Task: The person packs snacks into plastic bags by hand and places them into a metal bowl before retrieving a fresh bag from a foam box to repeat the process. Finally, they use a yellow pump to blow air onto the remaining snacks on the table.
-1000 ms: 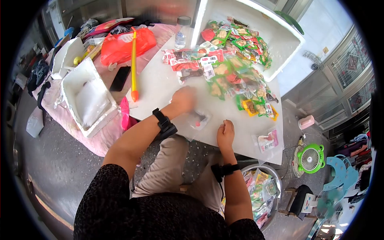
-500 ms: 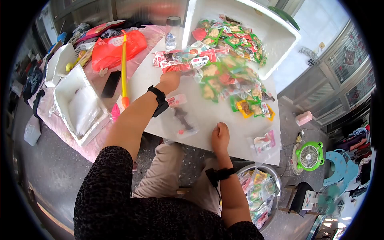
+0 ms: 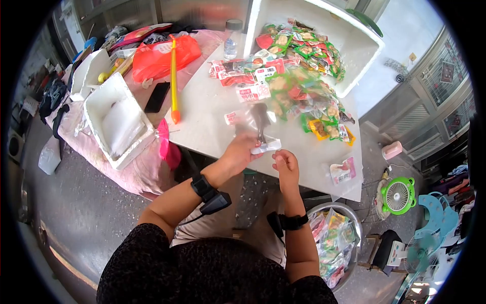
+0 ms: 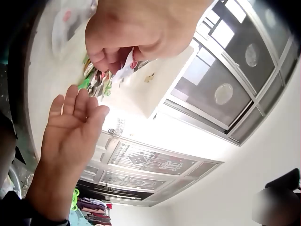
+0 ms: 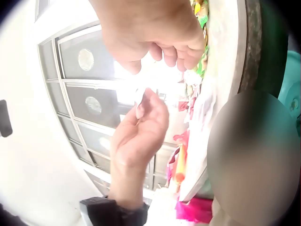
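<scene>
In the head view my left hand [image 3: 242, 153] pinches the near, white end of a clear plastic food packet [image 3: 260, 119] with a long dark brown piece inside. The left wrist view shows the thumb and curled fingers on a white and red bit of the packet [image 4: 125, 69]. Close to the packet's right corner, my right hand [image 3: 287, 172] is held over the table edge, empty, its palm [image 4: 70, 134] turned up and fingers loosely bent. A pink-and-white printed label [image 3: 232, 117] shows on clear film just left of the dark piece.
Several green and red food packets [image 3: 304, 96] spread over the white table [image 3: 202, 114], heaped into a foam box [image 3: 362, 55] behind. A single pink packet [image 3: 343, 171] lies at right. Below stands a metal basin [image 3: 358, 223] of packets; a yellow stick [image 3: 173, 83] lies left.
My left hand went forward-left to the near packets, then came back toward me and right with a clear packet. My right hand has barely moved; its fingers look looser now.
</scene>
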Tool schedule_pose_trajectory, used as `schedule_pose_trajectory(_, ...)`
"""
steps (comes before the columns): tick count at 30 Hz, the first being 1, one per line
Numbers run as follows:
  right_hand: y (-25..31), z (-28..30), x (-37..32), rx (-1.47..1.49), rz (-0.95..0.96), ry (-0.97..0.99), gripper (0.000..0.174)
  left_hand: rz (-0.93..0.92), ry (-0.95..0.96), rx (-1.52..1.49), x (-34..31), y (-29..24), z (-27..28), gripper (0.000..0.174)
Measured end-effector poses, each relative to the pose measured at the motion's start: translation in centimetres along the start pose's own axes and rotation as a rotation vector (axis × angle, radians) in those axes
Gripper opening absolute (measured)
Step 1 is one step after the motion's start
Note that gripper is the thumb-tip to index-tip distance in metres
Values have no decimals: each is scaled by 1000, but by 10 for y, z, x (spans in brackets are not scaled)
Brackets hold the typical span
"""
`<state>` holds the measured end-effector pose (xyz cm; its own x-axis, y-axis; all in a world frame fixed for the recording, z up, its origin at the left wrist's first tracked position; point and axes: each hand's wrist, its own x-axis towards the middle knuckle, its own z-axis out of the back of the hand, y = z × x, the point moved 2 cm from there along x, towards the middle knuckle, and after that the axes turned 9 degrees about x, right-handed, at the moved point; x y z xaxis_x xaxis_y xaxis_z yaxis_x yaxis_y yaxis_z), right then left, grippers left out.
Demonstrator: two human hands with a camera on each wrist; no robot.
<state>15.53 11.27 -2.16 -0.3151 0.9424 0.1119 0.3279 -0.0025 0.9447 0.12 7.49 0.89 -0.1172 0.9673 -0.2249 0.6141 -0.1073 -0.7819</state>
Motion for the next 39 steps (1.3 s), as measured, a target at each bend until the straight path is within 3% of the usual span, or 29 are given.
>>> schedule_pose_trajectory(3,10,-14,-27,335,-179,-19,16,11,72,11,-23,33,-12,12)
schedule_pose_trajectory(7,9,-3,-43,753,-130,-63,10,43,113,310,-35,48,-10,6)
schedule_pose_trajectory(9,0,10,-46,746,-148,-62,10,70,152,455,-38,53,-8,8)
schedule_pose_trajectory(12,5,20,-52,717,-138,-92,8,-161,203,959,-48,40,-7,13)
schedule_pose_trajectory(13,8,24,-55,697,-129,-102,8,-186,140,1061,-54,28,-7,18)
schedule_pose_trajectory(16,5,44,-64,649,-126,-127,8,-956,-149,1702,-47,5,17,22)
schedule_pose_trajectory(19,-2,57,-76,552,-151,-136,8,-693,-183,1965,-38,-4,39,21)
schedule_pose_trajectory(22,-6,59,-86,487,-168,-145,8,-373,-125,1918,-23,6,58,16)
schedule_pose_trajectory(28,-18,57,-94,362,-242,-164,7,-484,-92,1514,-23,19,36,12)
schedule_pose_trajectory(34,-21,63,-78,361,-309,-137,8,-634,-161,1654,-29,20,11,11)
schedule_pose_trajectory(39,-12,53,-61,362,-417,-58,7,-644,-126,1747,-31,29,8,9)
